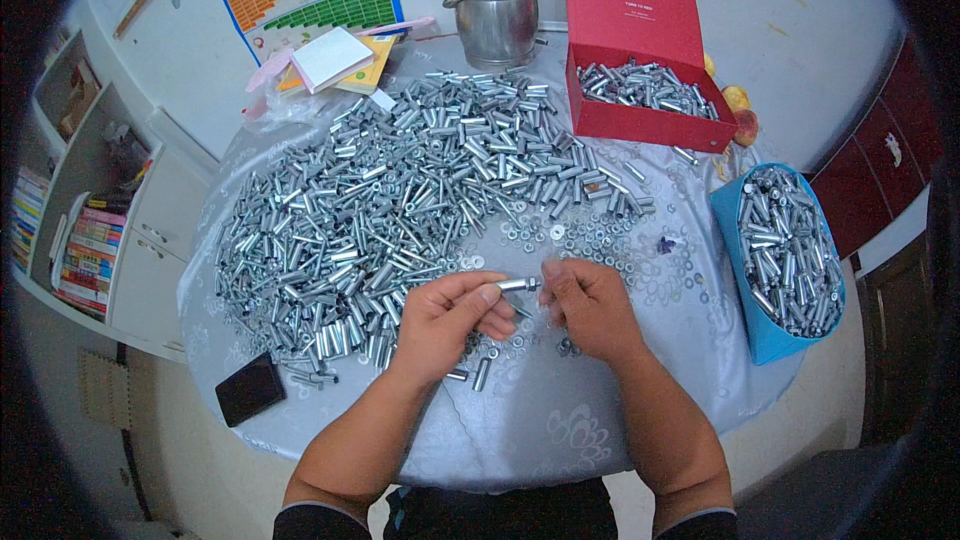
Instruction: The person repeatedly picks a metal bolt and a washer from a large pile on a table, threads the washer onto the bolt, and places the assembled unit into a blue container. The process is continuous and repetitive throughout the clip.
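Note:
My left hand (452, 320) pinches a shiny metal sleeve anchor (516, 285) between thumb and forefinger, with its end pointing right. A second thin bolt (520, 311) shows beside those fingers. My right hand (587, 306) is closed at the anchor's right end, fingertips pressed together; what they grip, if anything, is too small to make out. Ahead and to the left spreads a large pile of metal sleeves and bolts (340, 210). Small nuts and washers (595, 240) lie scattered just beyond my right hand. A loose sleeve (481, 374) rests below my left hand.
A red box (640, 125) and a blue fabric bin (745, 270), both full of anchors, stand at the right. A steel pot (495, 10) is at the back beside notebooks (332, 58). A black phone (250, 390) lies front left on the silvery tablecloth (480, 440).

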A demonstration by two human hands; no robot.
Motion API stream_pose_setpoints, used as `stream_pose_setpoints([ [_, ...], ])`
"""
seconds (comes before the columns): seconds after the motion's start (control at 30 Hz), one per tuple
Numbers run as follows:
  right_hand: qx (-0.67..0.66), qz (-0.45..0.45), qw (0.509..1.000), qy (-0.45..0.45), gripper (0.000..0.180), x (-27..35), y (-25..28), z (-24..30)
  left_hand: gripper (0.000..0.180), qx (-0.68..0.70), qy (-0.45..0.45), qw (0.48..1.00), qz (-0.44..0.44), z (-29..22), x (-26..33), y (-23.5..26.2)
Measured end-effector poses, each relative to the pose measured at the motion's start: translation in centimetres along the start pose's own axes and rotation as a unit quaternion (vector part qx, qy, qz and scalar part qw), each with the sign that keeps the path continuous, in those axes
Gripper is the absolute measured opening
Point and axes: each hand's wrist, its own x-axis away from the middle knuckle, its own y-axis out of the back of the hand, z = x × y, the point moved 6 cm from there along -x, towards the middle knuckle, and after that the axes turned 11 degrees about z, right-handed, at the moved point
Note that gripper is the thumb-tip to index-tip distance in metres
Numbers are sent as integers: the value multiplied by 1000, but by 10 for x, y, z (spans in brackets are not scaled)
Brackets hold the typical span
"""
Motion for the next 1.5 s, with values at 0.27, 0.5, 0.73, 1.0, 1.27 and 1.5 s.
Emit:
stream_pose_setpoints([
  [0.27,-14,-5,1000,8,23,-3,4,0,24,-7,-3,1000,7,0,0,-1],
  [0.5,10,28,999,-15,14,-4,2,-4,24,-4,-7,1000,7,2,1,-1],
  [0.73,-52,55,995,63,15,-1,-5,5,25,-10,-44,999,-12,-2,0,0],
  [1.0,-101,37,988,108,13,-5,-2,1,23,23,-27,998,-46,-2,-2,3],
  [1.27,-105,41,988,104,14,-2,-3,8,23,-1,-46,997,-58,-1,1,8],
  [1.5,-125,19,985,117,19,18,4,15,21,-84,-72,992,-62,-18,3,-7],
])
